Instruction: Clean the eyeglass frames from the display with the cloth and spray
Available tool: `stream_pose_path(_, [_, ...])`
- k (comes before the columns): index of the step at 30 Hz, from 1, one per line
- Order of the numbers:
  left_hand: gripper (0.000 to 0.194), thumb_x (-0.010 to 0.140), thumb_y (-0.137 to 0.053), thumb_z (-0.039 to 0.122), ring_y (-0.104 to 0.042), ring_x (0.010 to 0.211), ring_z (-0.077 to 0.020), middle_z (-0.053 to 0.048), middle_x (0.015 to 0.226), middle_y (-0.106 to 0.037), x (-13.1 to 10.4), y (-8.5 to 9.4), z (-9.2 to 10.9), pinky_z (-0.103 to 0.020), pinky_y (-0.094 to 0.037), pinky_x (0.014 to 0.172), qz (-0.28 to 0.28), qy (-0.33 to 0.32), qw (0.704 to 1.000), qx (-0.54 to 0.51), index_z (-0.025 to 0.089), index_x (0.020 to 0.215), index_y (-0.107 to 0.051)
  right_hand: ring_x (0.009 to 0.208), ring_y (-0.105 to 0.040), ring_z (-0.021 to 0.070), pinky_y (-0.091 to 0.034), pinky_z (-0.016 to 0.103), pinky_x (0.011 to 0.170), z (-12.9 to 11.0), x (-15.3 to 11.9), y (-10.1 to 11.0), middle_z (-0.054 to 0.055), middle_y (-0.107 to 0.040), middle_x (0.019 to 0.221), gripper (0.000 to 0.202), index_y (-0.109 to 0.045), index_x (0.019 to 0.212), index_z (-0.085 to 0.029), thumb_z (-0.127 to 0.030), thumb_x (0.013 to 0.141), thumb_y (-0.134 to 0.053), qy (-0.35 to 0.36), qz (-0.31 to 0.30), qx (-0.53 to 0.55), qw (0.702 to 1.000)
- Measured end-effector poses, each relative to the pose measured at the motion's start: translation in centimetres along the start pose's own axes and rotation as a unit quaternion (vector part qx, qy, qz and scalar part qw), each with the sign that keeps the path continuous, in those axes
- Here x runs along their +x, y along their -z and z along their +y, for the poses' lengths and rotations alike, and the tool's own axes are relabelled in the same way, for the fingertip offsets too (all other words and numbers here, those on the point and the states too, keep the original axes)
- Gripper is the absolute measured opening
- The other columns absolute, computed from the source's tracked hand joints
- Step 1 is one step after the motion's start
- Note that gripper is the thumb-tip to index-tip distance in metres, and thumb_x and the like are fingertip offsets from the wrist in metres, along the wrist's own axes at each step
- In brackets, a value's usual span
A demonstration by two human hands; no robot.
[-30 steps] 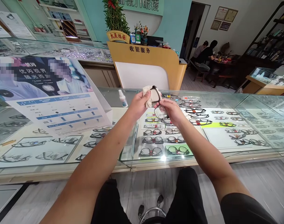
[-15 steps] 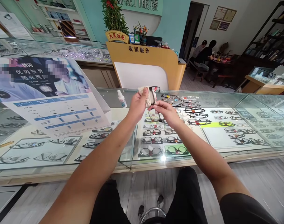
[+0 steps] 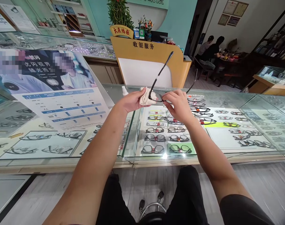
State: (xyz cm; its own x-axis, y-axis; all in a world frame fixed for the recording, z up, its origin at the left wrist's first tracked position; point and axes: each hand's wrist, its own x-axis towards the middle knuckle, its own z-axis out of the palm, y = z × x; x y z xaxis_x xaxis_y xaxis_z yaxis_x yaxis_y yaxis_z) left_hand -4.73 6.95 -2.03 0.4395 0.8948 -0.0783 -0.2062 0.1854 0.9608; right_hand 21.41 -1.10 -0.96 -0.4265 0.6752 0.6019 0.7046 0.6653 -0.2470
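The left hand (image 3: 132,101) is closed on a cream cleaning cloth (image 3: 145,96), pinching it over the left lens of a pair of black-framed glasses (image 3: 159,97). The right hand (image 3: 178,104) grips the other side of the same frame, thumb and fingers closed on the rim near the bridge. The glasses are held in the air above the glass display counter (image 3: 227,103), between the two hands, with the temple arms unfolded and pointing up and away from the person; one temple arm rises steeply toward the yellow cashier desk (image 3: 152,59).

Just behind the left hand a small white spray bottle (image 3: 125,91) stands on the counter top, mostly hidden by the hand. Under the glass, rows of display glasses (image 3: 166,137) lie on white and green trays. To the left an advertising poster (image 3: 51,90) leans over the adjoining case. On the cashier desk stands a potted plant (image 3: 120,14). At the far right of the room two people (image 3: 210,50) sit at a dark table, well apart from the counter. At the bottom edge, the person's dark-trousered legs and a stool footrest (image 3: 153,207) are visible.
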Motion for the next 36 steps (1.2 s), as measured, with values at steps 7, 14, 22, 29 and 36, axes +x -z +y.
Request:
stream_pose_path(7, [0.04,0.093,-0.086,0.057,-0.084,0.078,-0.0344,-0.021,0.095,-0.085,-0.2,2.4,0.2,-0.038,-0.063,0.051,-0.022,0.078,0.996,0.029,0.017,0.098,-0.086,0.127,-0.056,0.0355,-0.034,0.053,0.106,-0.8,-0.2,-0.4,0.01,-0.083,0.134,0.031,-0.076,0.12,-0.025,-0.018,0.114,-0.046,0.072,-0.063,-0.131,0.987])
stream_pose_path(14, [0.057,0.087,-0.089,0.068,-0.08,0.074,-0.0287,-0.019,0.093,-0.085,-0.6,3.1,-0.1,-0.036,-0.066,0.058,-0.071,0.136,0.981,0.115,0.013,0.096,-0.083,0.135,-0.057,0.0346,-0.035,0.053,0.11,-2.1,-0.7,-0.9,0.01,-0.083,0.131,0.032,-0.074,0.115,-0.025,-0.004,0.108,-0.051,0.104,-0.109,-0.157,0.976])
stream_pose_path(22, [0.05,0.1,-0.082,0.056,-0.078,0.078,-0.023,-0.018,0.098,-0.086,-3.4,-0.1,1.9,-0.033,-0.064,0.074,-0.096,0.175,0.962,0.186,0.006,0.106,-0.08,0.144,-0.057,0.0357,-0.036,0.055,0.117,-2.3,-0.9,-1.2,0.008,-0.082,0.138,0.036,-0.071,0.118,-0.025,0.001,0.105,-0.05,0.116,-0.088,-0.202,0.968])
stream_pose_path(29, [0.056,0.091,-0.088,0.064,-0.076,0.078,-0.0219,-0.015,0.094,-0.085,-3.1,0.2,1.3,-0.031,-0.064,0.07,-0.117,0.186,0.956,0.195,0.009,0.099,-0.082,0.143,-0.057,0.0368,-0.037,0.055,0.115,-2.6,-0.9,-1.2,0.009,-0.082,0.133,0.039,-0.072,0.116,-0.024,0.006,0.099,-0.054,0.121,-0.104,-0.207,0.965])
stream_pose_path(36, [0.043,0.085,-0.096,0.054,-0.076,0.072,-0.0228,-0.012,0.088,-0.083,-2.7,0.4,1.3,-0.034,-0.065,0.07,-0.066,0.189,0.963,0.181,0.013,0.088,-0.084,0.136,-0.057,0.0352,-0.035,0.055,0.117,-2.0,-1.1,-1.4,0.01,-0.082,0.119,0.036,-0.073,0.113,-0.024,0.005,0.097,-0.059,0.124,-0.129,-0.198,0.964])
